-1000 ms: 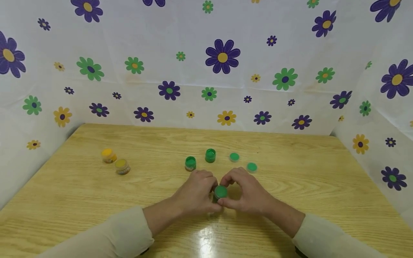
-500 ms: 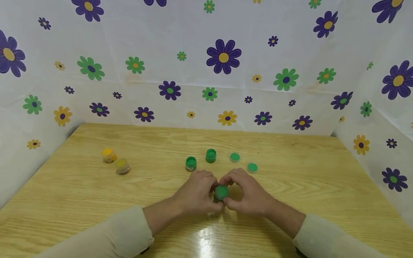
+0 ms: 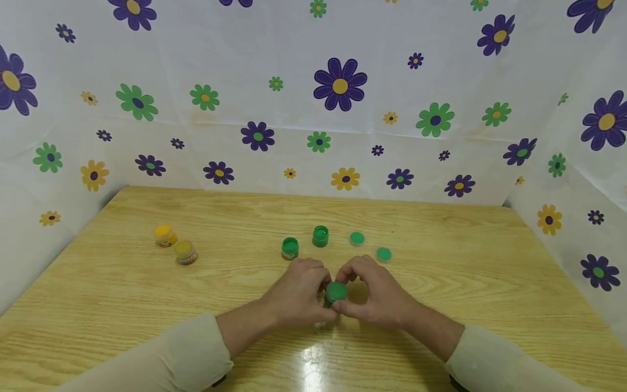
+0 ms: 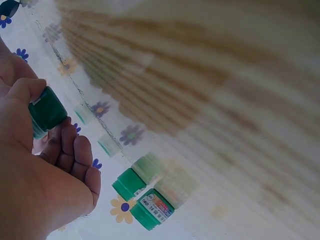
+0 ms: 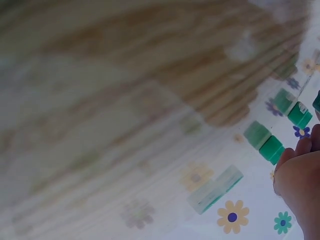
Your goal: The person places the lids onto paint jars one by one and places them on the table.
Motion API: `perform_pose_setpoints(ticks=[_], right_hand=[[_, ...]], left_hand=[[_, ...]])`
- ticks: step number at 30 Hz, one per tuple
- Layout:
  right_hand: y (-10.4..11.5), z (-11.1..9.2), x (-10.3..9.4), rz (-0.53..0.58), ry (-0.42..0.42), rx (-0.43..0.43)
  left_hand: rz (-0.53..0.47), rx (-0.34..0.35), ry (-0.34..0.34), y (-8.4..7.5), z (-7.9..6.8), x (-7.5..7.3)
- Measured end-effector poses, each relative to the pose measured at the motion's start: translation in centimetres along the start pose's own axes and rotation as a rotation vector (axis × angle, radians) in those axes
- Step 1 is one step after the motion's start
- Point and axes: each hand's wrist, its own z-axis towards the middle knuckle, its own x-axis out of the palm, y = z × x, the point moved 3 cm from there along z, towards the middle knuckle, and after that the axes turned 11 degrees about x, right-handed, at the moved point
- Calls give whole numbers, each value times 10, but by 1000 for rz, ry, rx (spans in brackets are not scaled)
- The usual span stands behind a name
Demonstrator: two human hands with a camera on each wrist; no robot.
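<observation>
A small paint jar point(image 3: 336, 292) of green paint, topped by its lid, sits between both hands near the table's middle. My left hand point(image 3: 296, 294) grips the jar's side between thumb and fingers; the left wrist view shows the green jar body point(image 4: 50, 109) under the thumb. From the other side, my right hand point(image 3: 379, 294) pinches the lid's rim with thumb and index finger. In the right wrist view the right hand point(image 5: 302, 180) shows only at the edge, its fingertips out of frame.
Beyond the hands stand two open green paint jars point(image 3: 290, 248) point(image 3: 320, 236). Two green lids point(image 3: 357, 238) point(image 3: 384, 254) lie to their right. A yellow paint jar point(image 3: 165, 235) and a darker yellow one point(image 3: 186, 252) stand at the left. Flowered cloth point(image 3: 274, 109) hangs behind the wooden table point(image 3: 235, 218).
The right thumb shifts slightly right along the lid's rim, then comes back left to it. The jar and left hand stay nearly in place, and the other jars and lids rest unmoved.
</observation>
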Motion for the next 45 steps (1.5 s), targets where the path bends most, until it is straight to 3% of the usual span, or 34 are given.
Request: perform_pose_setpoints(ticks=[13, 34, 42, 45], right_hand=[[3, -1, 1, 65, 17, -87], [1, 0, -1, 17, 26, 26], [2, 0, -1, 59, 19, -114], [2, 0, -1, 60, 11, -122]], left_hand=[[-16, 20, -36, 0, 0, 0], [13, -10, 13, 0, 0, 1], [-4, 13, -32, 1, 0, 1], [-3, 23, -48, 1, 1, 1]])
